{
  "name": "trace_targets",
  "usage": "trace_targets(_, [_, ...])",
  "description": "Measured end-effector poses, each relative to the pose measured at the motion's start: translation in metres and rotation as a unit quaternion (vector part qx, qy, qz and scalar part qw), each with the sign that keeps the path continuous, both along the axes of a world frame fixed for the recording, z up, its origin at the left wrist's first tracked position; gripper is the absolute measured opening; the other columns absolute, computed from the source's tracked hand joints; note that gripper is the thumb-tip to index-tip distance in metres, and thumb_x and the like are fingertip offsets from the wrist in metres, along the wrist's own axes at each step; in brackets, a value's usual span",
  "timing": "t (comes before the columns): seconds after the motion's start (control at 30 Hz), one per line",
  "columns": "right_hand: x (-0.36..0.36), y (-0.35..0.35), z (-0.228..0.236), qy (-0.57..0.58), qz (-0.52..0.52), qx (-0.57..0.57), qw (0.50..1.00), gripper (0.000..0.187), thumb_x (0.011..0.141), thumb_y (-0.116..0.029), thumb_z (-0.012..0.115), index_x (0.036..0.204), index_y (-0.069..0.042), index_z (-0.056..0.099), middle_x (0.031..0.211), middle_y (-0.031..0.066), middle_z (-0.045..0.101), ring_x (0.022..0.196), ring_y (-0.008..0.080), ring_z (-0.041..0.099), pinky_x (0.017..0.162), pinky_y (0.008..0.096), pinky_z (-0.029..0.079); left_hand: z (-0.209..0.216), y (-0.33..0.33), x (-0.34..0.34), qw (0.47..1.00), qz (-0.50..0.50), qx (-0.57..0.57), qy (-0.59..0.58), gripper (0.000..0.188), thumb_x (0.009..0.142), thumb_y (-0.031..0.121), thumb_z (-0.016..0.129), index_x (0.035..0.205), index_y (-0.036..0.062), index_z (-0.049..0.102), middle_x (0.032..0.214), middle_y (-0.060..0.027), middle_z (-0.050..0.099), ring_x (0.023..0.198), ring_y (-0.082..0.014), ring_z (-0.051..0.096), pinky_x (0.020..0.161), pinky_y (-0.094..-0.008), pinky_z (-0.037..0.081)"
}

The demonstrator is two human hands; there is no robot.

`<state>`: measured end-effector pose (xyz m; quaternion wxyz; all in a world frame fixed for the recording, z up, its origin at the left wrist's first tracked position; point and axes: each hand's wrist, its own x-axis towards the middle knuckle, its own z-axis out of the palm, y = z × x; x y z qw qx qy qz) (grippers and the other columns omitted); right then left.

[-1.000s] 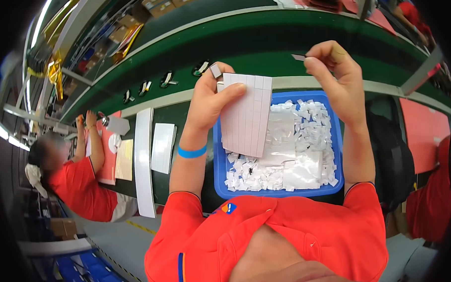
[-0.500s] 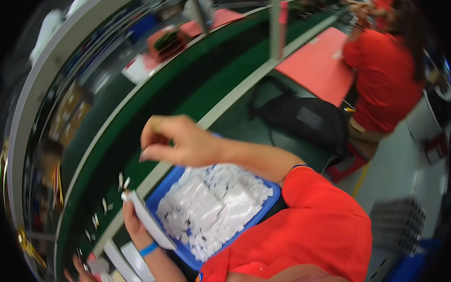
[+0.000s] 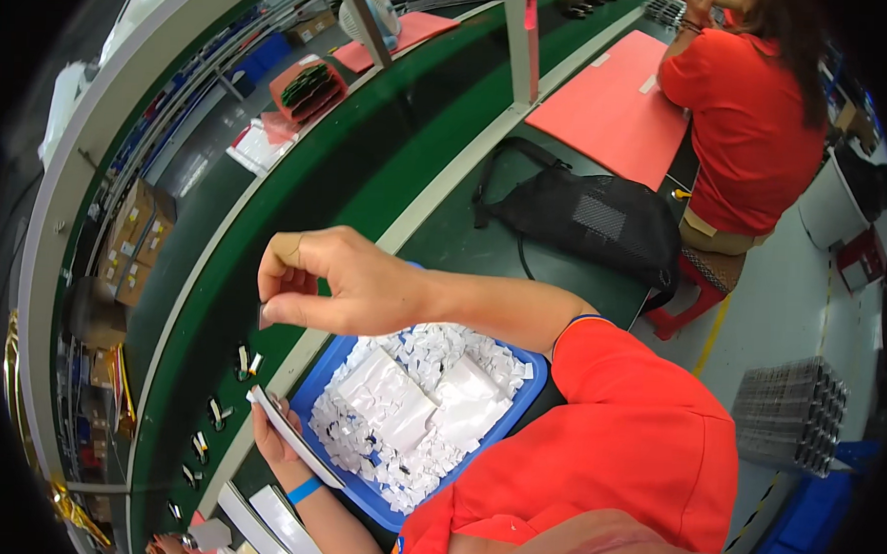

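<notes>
My right hand (image 3: 341, 278) is raised over the edge of the green conveyor belt, thumb and forefinger pinched on a small dark piece (image 3: 262, 316). My left hand (image 3: 270, 435), with a blue band at its wrist, grips a thin white slab (image 3: 296, 442) with a dark edge, seen nearly edge-on. What the slab is I cannot tell. Beside it stands a blue bin (image 3: 388, 518) holding many small white paper scraps (image 3: 403, 471) and two larger white packets (image 3: 386, 397). Several small black parts with white tabs (image 3: 243, 363) lie in a row along the belt.
A black bag (image 3: 587, 223) lies on the dark green table beyond the bin. Past it, a person in red (image 3: 757, 122) sits at a pink mat (image 3: 620, 107). White strips (image 3: 259, 520) and another person's hand (image 3: 168, 546) are at lower left. A metal post (image 3: 518, 45) rises beside the belt.
My right hand has shifted slightly left, and the dark piece in its pinch now shows. The left hand still holds the white slab. The view has steadied and turned a little.
</notes>
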<state>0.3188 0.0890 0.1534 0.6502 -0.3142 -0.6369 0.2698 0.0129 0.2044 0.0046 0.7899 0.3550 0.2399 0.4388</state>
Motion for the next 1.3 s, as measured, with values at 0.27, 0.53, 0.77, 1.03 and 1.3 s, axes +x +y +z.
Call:
trace_targets(0.27, [-0.003, 0.012, -0.008, -0.041, -0.044, 0.019, 0.998, 0.008, 0.084, 0.0, 0.058, 0.091, -0.001, 0.055, 0.084, 0.0029, 0.059, 0.079, 0.0088, 0.058, 0.067, 0.0205, 0.045, -0.009, 0.022, -0.023, 0.985, -0.089, 0.03, -0.143, 0.034, 0.093, 0.03, 0.046, 0.116, 0.005, 0.049, 0.089, 0.0014, 0.053, 0.057, -0.0055, 0.041, 0.043, -0.0179, 0.031])
trace_targets(0.53, [-0.033, 0.047, -0.034, -0.049, 0.04, -0.093, 0.994, 0.008, 0.088, -0.008, 0.055, 0.092, -0.002, 0.054, 0.084, 0.0022, 0.056, 0.073, 0.0061, 0.048, 0.068, 0.0186, 0.04, -0.012, 0.015, -0.018, 0.992, 0.039, -0.085, -0.09, 0.03, 0.09, 0.03, 0.052, 0.105, 0.004, 0.058, 0.078, -0.0057, 0.063, 0.062, -0.0142, 0.06, 0.056, -0.0263, 0.051])
trace_targets(0.77, [-0.09, 0.15, -0.065, -0.246, 0.12, -0.187, 0.943, 0.016, 0.087, -0.02, 0.056, 0.089, -0.003, 0.055, 0.082, 0.0003, 0.055, 0.071, 0.0067, 0.048, 0.067, 0.0199, 0.039, -0.025, 0.024, -0.016, 0.995, -0.003, -0.044, -0.093, 0.027, 0.088, 0.023, 0.056, 0.107, 0.0043, 0.059, 0.093, -0.0083, 0.066, 0.078, -0.016, 0.065, 0.068, -0.0294, 0.056])
trace_targets(1.03, [-0.099, 0.248, -0.137, -0.187, 0.028, -0.383, 0.904, 0.024, 0.081, -0.025, 0.062, 0.091, -0.003, 0.064, 0.081, 0.003, 0.06, 0.074, 0.0113, 0.054, 0.068, 0.0236, 0.044, -0.032, 0.03, -0.016, 0.99, -0.001, -0.074, -0.118, 0.027, 0.088, 0.022, 0.056, 0.107, 0.0034, 0.058, 0.095, -0.0087, 0.065, 0.081, -0.0165, 0.065, 0.07, -0.0288, 0.055])
trace_targets(1.3, [-0.111, 0.268, -0.149, -0.277, 0.014, -0.428, 0.86, 0.031, 0.078, -0.031, 0.063, 0.098, -0.007, 0.067, 0.077, 0.0003, 0.059, 0.067, 0.0087, 0.049, 0.061, 0.0212, 0.038, -0.03, 0.028, -0.014, 0.992, 0.057, -0.091, -0.072, 0.025, 0.086, 0.023, 0.058, 0.102, 0.003, 0.06, 0.091, -0.0088, 0.066, 0.076, -0.0165, 0.065, 0.067, -0.0282, 0.055])
